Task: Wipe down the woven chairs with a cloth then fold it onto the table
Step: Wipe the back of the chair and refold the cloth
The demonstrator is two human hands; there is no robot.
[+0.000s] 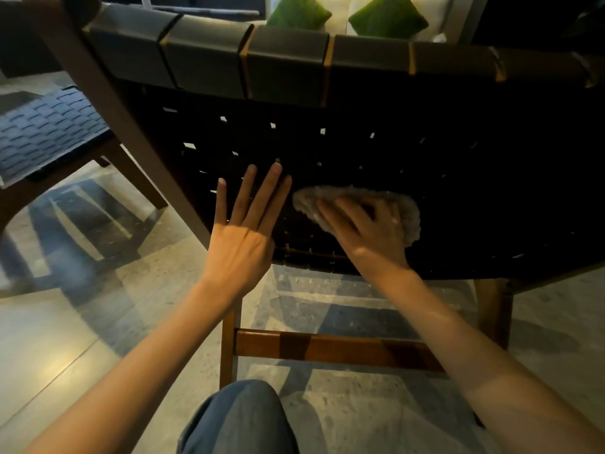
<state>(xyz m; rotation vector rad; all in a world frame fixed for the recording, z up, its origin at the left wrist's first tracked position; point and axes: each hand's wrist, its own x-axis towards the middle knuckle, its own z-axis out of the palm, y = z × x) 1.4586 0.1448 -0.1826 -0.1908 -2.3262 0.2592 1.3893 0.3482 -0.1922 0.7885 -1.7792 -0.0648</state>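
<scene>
Beige cloth [411, 213] partly hidden under right hand [370, 232].

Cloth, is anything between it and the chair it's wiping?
Nothing visible. The right hand presses the cloth straight onto the chair's woven back; the left hand rests beside it.

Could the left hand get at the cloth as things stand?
Probably yes. The left hand is open at the woven chair back beside the cloth, nothing between them; the right hand presses on it.
</scene>
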